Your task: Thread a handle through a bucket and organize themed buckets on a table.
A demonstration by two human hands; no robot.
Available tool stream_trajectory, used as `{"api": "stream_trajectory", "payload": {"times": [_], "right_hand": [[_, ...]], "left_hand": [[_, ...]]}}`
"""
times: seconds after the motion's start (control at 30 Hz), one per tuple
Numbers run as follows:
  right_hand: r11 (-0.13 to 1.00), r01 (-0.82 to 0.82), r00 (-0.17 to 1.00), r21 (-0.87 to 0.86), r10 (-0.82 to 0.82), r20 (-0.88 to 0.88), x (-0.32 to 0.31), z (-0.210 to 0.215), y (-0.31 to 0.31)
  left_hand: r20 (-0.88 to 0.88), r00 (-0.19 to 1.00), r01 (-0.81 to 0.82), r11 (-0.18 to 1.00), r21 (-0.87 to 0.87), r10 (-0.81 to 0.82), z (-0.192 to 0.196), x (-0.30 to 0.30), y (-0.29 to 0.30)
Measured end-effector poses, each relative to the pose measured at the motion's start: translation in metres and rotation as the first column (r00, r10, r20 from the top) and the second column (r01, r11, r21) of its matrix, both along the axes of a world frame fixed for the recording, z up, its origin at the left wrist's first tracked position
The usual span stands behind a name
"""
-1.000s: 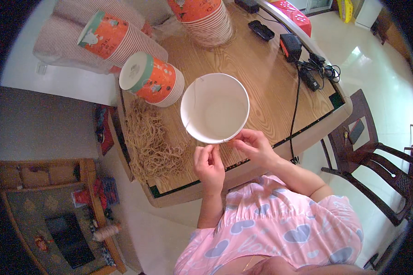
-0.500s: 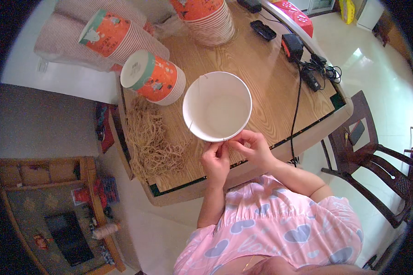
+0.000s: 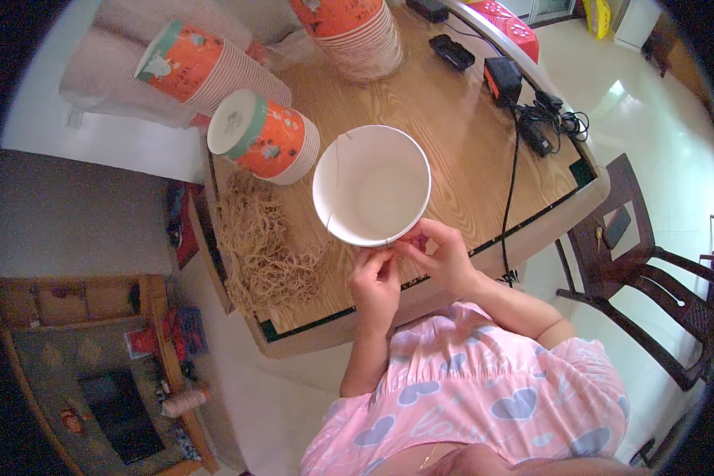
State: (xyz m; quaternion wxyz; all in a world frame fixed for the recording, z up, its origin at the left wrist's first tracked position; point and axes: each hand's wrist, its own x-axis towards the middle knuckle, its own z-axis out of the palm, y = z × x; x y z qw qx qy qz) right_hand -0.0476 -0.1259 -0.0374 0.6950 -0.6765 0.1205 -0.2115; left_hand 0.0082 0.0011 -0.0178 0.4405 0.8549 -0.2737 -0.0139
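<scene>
A white-lined paper bucket [image 3: 373, 186] stands with its mouth facing up near the table's front edge. Thin twine [image 3: 338, 163] crosses its left side, and a short bit shows at the near rim just above my fingertips. There my left hand [image 3: 375, 278] and my right hand [image 3: 439, 254] meet, thumbs and fingers pinched close together on the twine; the fingers mostly hide it. A tangled heap of tan twine [image 3: 262, 246] lies left of the bucket. Behind that heap, a short stack of orange-and-green paper buckets [image 3: 274, 139] rests on its side.
More nested buckets [image 3: 190, 63] lie in clear plastic at the far left, and another stack [image 3: 357, 40] stands at the back. Black adapters with a coiled cable [image 3: 539, 127] occupy the table's right side; one cord hangs over the front edge. A dark wooden chair [image 3: 635, 254] stands to the right.
The bucket has shifted very slightly left. My fingers still meet at its near rim, with the left fingers a little more bent.
</scene>
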Motion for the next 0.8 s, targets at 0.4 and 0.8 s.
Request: {"api": "stream_trajectory", "payload": {"times": [0.4, 0.8], "right_hand": [[0.945, 0.183, 0.982, -0.270, -0.161, 0.102, 0.007, 0.006, 0.005], [0.910, 0.334, 0.940, -0.247, -0.302, 0.160, 0.008, 0.008, -0.007]], "left_hand": [[0.113, 0.990, 0.076, 0.997, 0.033, -0.079, 0.011, -0.007, 0.002], [0.055, 0.997, 0.051, 0.999, -0.003, -0.051, 0.012, -0.009, -0.002]]}}
